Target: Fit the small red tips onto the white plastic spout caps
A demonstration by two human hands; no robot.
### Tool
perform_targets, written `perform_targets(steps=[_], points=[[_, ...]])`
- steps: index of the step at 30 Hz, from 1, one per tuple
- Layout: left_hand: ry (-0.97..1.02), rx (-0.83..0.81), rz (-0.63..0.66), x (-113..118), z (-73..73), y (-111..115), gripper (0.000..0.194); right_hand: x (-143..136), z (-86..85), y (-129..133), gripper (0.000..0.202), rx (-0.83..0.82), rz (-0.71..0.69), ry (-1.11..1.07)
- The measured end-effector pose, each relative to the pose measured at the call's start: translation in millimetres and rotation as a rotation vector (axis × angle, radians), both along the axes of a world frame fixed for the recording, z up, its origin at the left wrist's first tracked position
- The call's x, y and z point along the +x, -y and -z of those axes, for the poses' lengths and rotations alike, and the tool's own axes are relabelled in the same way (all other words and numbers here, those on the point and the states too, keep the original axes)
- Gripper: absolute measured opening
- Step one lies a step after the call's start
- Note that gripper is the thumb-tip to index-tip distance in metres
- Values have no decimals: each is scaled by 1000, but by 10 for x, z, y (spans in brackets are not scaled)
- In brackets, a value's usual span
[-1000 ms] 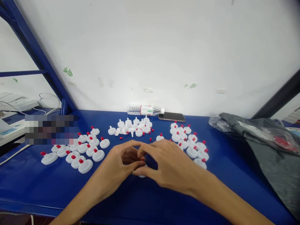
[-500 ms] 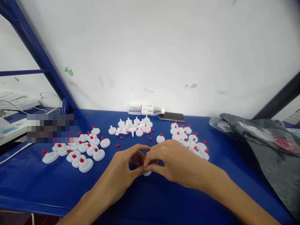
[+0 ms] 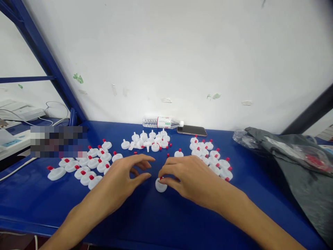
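A white round nozzle lid stands on the blue table between my hands, a red cap on its tip. My right hand pinches that red cap between thumb and fingers. To the left, my left hand is held apart from the lid, fingers spread and nothing in them. Red-capped lids lie in a left group beside my left forearm and in a right group beyond my right hand. Behind my hands is a pile of uncapped white lids, with small loose red caps near it.
A clear plastic bottle lies by the wall beside a dark phone. Grey plastic bags cover the table's right side. A white power strip and cables are at the far left, next to a blue rack post.
My left hand has let go of the lid, moved left and opened. The lid with its red cap now shows beneath my right fingertips.
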State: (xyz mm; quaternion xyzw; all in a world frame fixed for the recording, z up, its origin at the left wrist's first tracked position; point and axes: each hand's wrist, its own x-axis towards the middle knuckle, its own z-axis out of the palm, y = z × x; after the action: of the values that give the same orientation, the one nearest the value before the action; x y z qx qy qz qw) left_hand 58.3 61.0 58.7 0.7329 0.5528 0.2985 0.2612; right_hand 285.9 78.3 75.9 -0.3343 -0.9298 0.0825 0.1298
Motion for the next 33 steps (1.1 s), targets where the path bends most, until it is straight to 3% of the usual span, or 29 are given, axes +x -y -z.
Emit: perform_targets(steps=[5,8,15,17,21,25,29,33], points=[[-248,245,-210,-208,-129,-65,27,72,-76,40,12,16,134,58],[-370,289,-260,-313,-134,-115,33,171,-131,49,13,45,242,148],[-586,277,-160,-363,2,-207,35,377,-176,34,4,91,375,249],[-643,288,-125,-347,46,-214,31,372,-199,33,11,119,384,220],[-706,275,-101,-314,99,-223,27,262,-253,26,28,165,446,188],[-692,254,-93,-270,79,-217,30,109,-246,-49,28,192,391,106],[-652,239,-96,-246,-9,-192,28,-104,-196,-294,20,279,305,127],[-568,298,-104,-270,-173,-181,32,-400,-126,-600,20,232,270,142]])
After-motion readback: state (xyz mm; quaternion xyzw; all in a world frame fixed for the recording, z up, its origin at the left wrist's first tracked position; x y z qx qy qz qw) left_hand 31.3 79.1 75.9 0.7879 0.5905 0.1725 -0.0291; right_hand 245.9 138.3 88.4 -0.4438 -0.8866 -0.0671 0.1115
